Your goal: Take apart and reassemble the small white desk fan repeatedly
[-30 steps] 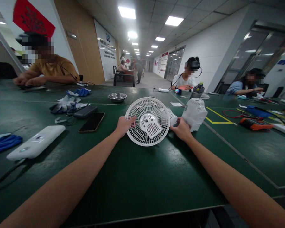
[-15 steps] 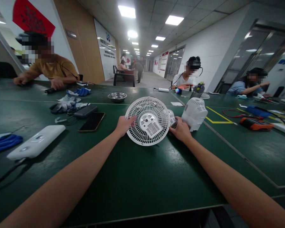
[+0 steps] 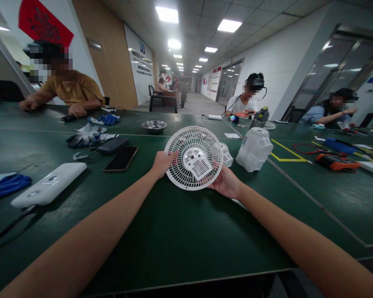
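Note:
Tilted up above the green table is a round white fan grille (image 3: pixel 193 158) with a slotted plate at its middle. My left hand (image 3: pixel 161 164) grips its left rim, thumb over the front and fingers partly hidden behind. At the lower right rim, my right hand (image 3: pixel 228 182) is closed around the edge, its fingertips partly covered by the grille. Just behind the grille, a vented white plastic part (image 3: pixel 226 155) shows beside my right hand. A taller white plastic housing (image 3: pixel 254 150) stands on the table to the right.
Leftward lie a black phone (image 3: pixel 121 159), a dark power bank (image 3: pixel 112 145), gloves (image 3: pixel 87 137) and a white power strip (image 3: pixel 49 185). A metal bowl (image 3: pixel 154 126) stands farther back. An orange multimeter (image 3: pixel 337 162) lies right. Several people sit across the table.
My right hand has moved from beside the white housing to the grille's lower right rim, turning palm-up. My left hand and the grille have stayed nearly still.

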`<state>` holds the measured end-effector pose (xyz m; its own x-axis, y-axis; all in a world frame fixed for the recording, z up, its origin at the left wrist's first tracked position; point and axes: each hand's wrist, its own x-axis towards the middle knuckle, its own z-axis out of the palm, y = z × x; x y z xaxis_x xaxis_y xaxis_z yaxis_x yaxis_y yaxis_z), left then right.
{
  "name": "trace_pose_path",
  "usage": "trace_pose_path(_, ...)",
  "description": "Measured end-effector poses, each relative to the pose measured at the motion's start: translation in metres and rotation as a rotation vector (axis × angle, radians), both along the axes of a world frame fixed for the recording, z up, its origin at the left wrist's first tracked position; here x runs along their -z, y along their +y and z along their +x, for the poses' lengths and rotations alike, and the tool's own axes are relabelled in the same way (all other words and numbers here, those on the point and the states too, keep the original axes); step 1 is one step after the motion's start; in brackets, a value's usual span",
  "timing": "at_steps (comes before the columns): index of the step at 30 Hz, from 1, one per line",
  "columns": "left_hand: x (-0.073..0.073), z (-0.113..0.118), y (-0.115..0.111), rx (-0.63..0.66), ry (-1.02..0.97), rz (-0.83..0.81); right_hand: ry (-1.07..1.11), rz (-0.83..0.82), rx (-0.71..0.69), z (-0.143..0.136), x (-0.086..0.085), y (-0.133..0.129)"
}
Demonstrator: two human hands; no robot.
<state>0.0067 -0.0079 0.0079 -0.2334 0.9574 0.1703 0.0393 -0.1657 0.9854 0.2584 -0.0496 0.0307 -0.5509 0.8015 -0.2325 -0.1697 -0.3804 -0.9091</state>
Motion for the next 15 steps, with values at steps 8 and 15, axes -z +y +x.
trace_pose_path(8,-0.003,0.006,-0.006,-0.127,0.06,0.145,0.127,0.054,0.061,-0.008,-0.008,-0.01)
trace_pose_path(15,0.003,0.005,0.0,-0.046,0.018,0.194,0.269,0.105,0.098,-0.012,0.005,-0.006)
